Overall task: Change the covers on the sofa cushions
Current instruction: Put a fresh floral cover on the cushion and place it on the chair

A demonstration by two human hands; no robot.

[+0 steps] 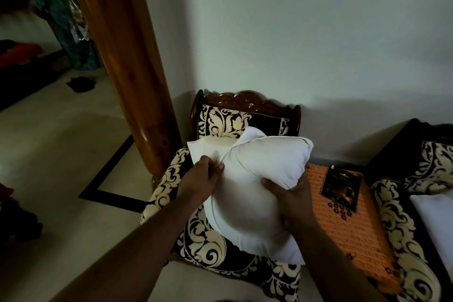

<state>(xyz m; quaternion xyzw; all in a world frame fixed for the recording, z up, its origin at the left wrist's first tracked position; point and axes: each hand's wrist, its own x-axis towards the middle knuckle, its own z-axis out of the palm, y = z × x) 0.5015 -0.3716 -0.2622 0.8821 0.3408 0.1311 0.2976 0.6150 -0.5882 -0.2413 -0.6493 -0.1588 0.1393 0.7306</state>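
Both arms are out over the armchair (208, 247), the one with the black and cream scrollwork upholstery and a carved dark wood crest against the wall. Between the hands sits a plump white cushion insert (247, 193), bare, tilted with one corner up toward the chair's backrest and another drooping down over the seat. The left hand (199, 179) is closed in a pinch at the insert's upper left edge, thumb and fingers gripping the cream cover (208, 148) right along the piped seam. That cover lies loose and flat behind the insert, spread against the backrest. The right hand (291, 197) is clamped on the insert's right side, thumb on top pressing a dent into the stuffing, fingers wrapped underneath and out of sight.

Just beside the chair on the right, an orange patterned cloth (353, 225) covers a low surface, and a dark booklet (342, 187) lies on it near the wall end. Further right is a matching sofa (402, 225) in the same print, with another white cushion (434, 218) resting on its seat at the frame's edge. A polished wooden door frame (127, 56) rises left of the chair. Beyond it, in the far room, another person (61, 14) in a green patterned dress stands blurred.
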